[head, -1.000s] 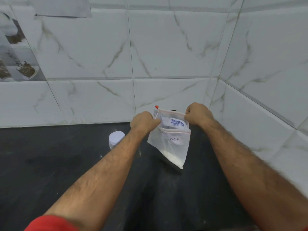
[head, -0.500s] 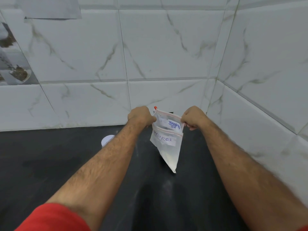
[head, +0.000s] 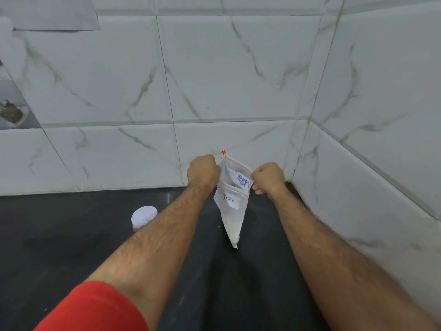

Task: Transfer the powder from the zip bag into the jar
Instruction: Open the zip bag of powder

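White marbled tiles [head: 214, 68] meet in a corner above a black counter [head: 71, 235]. Both arms reach forward, a red sleeve [head: 95, 309] on the left one. Held up over the counter, the bag [head: 232, 201] hangs with powder sunk to its lowest corner; the left hand [head: 202, 172] and right hand [head: 268, 176] each pinch a side of its top with curled fingers. Left of the bag, behind the left forearm, stands the white-lidded jar [head: 144, 216].
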{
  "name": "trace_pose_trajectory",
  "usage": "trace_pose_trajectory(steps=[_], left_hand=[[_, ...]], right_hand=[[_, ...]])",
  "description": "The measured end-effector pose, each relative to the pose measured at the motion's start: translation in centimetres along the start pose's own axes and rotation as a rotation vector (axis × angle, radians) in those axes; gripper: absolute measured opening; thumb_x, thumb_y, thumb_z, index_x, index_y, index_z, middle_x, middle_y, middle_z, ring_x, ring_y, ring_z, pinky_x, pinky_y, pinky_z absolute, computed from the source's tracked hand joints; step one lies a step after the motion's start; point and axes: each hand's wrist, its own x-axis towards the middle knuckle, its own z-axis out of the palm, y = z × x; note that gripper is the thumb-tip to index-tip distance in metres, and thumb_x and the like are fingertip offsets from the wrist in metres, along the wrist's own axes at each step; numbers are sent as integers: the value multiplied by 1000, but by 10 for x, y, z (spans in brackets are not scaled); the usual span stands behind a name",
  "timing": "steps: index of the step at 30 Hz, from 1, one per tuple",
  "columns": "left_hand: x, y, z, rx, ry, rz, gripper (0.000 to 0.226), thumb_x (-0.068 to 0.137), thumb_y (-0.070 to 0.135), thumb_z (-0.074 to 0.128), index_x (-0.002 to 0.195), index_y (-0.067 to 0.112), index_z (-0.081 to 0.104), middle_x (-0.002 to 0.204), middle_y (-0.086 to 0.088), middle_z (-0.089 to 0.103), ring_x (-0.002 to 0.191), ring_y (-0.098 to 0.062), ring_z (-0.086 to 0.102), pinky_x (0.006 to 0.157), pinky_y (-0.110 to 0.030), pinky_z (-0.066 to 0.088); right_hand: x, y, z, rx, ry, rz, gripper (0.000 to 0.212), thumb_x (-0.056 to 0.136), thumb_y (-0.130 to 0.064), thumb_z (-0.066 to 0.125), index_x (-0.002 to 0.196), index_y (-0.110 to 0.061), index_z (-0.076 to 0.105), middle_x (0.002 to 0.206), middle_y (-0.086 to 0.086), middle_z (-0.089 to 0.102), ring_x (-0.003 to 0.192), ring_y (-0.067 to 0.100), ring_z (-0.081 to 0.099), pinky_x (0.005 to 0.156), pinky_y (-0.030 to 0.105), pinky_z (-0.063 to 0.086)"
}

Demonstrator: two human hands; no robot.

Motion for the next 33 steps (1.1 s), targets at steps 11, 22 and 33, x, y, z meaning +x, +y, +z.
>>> trace_pose_trajectory(steps=[11,22,33], left_hand=[[59,16,19,-79,5,85,25,97,14,47,87,6,68,79,-6,64,73,-26,60,60,-30,41],[40,11,64,-273,-119,62,52,93,47,58,133,14,55,119,-6,69,111,-27,64,82,-34,48],[2,-26,86,-507,-239,-5,43,92,38,61,129,18,60,107,6,65,99,-14,62,83,-27,47]], right_hand=[[44,-4,15,12,185,-6,30,89,-4,57,61,-15,62,78,15,75,70,33,75,69,49,64],[55,9,11,17,49,75,24,83,-17,66,106,-16,60,103,12,72,84,30,73,68,42,64],[35,24,-3,-18,190,-5,54,96,-47,57,134,-10,60,136,7,62,121,25,59,93,30,43]])
